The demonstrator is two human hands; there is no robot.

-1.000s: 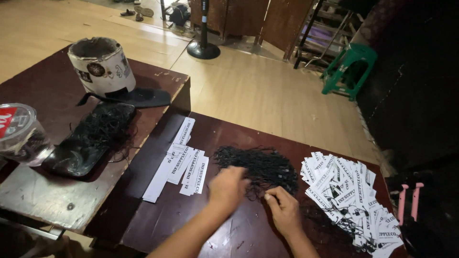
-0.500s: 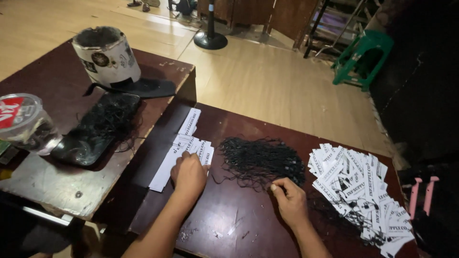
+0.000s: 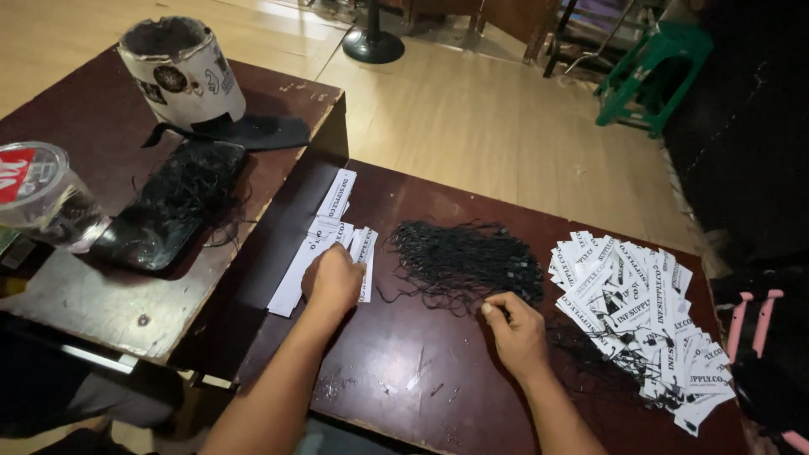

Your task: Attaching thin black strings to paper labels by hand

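My left hand rests on a small row of white paper tags lying on the dark wooden table; its fingers curl over the nearest tags. My right hand pinches at the near edge of a tangled pile of thin black strings in the middle of the table. To the right lies a big spread heap of white printed tags with black strings attached.
A second, higher table stands at the left with a white cup of black bits, a black tray of strings and a clear lidded cup. A green stool and a stand base are on the wooden floor. Pink handles show at the right.
My left hand has moved left from the string pile to the row of white tags. My right hand stays at the near edge of the strings.
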